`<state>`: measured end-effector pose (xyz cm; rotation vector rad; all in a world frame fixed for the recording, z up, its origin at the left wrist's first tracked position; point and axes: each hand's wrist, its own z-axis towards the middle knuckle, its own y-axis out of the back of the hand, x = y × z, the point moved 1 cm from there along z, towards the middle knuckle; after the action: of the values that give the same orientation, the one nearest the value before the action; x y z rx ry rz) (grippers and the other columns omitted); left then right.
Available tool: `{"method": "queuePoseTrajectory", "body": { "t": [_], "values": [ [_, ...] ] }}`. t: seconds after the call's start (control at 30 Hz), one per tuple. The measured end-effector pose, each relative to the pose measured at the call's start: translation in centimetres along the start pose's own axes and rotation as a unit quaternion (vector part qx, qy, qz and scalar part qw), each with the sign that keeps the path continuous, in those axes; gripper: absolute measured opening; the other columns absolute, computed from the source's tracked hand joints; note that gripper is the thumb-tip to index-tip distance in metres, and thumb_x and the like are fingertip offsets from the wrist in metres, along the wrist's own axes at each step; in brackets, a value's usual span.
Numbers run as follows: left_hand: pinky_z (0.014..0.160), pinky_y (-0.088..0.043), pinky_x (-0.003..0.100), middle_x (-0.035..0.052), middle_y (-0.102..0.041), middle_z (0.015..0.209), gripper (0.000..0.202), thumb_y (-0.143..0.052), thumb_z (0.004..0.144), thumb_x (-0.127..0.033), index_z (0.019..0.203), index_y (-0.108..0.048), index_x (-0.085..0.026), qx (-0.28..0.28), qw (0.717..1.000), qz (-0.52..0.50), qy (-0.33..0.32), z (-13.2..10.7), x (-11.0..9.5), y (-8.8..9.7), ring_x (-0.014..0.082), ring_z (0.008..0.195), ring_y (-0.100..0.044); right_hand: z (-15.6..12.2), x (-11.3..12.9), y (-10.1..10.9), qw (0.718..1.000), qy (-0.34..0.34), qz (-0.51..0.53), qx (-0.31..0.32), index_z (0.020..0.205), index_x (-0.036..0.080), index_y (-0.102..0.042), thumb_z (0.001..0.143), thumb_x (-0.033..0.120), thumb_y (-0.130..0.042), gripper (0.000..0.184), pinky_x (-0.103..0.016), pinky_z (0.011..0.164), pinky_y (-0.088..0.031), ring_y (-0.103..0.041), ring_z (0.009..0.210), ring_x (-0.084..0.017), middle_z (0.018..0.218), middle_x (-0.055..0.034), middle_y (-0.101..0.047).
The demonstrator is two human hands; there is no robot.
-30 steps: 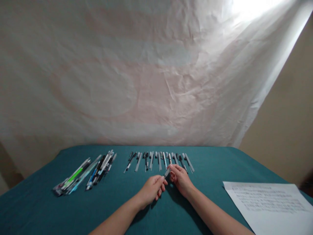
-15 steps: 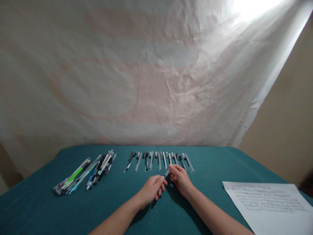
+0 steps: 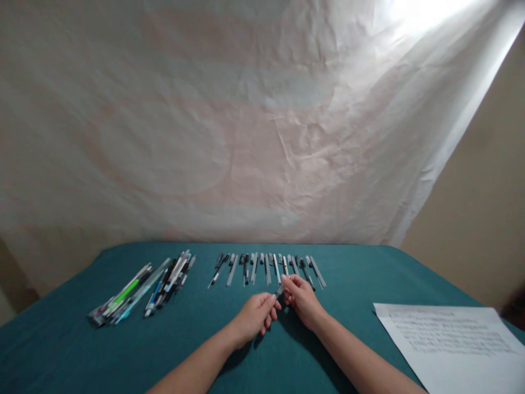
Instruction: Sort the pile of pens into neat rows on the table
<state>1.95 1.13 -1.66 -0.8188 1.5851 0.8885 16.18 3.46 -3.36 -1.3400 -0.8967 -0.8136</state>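
My left hand (image 3: pixel 259 314) is closed round a slim greyish pen (image 3: pixel 279 291), whose upper end points up and to the right. At that end, the fingertips of my right hand (image 3: pixel 301 298) pinch the pen. Only a short piece of it shows between the hands; the rest is hidden in my fingers. Just beyond my hands lies a row of pens (image 3: pixel 267 269), set side by side, with short caps (image 3: pixel 262 258) near their far ends. Some are clear or white, others black.
Left on the green cloth (image 3: pixel 197 350) lie a bundle of pens with a bright green one (image 3: pixel 127 294) and a second bundle of black, white and blue pens (image 3: pixel 174 279). A sheet of handwritten paper (image 3: pixel 451 334) lies at the right. A pale sheet (image 3: pixel 262 120) hangs behind.
My right fingertips have shifted slightly left and down along the pen, so less of it shows between my hands. My left hand has hardly moved.
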Motion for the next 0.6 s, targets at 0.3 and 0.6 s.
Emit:
{"method": "queuePoseTrajectory", "body": {
  "t": [0.3,0.6],
  "values": [
    [0.033,-0.029,0.016,-0.0027,-0.048,0.059,0.042,-0.036,0.077,-0.052,0.081,-0.05,-0.013,0.003,1.0,0.0,0.014,0.4,0.4,0.1,0.0046,0.039,-0.039,0.5,0.5,0.7,0.995,-0.037,0.095,-0.021,0.084,0.016,-0.061,0.061,0.031,-0.07,0.029,-0.018,0.037,-0.031,-0.041,0.042,-0.004,0.083,-0.004,-0.062],
    [0.032,-0.031,0.016,-0.0003,-0.053,0.067,0.041,-0.042,0.078,-0.042,0.106,-0.048,-0.014,-0.003,1.0,-0.018,-0.005,0.3,0.4,0.0,0.0052,0.041,-0.042,0.7,0.7,1.1,0.993,-0.034,0.105,-0.033,0.085,0.018,-0.063,0.062,0.028,-0.07,0.026,-0.017,0.037,-0.033,-0.042,0.043,-0.003,0.085,-0.0032,-0.062]
  ]
}}
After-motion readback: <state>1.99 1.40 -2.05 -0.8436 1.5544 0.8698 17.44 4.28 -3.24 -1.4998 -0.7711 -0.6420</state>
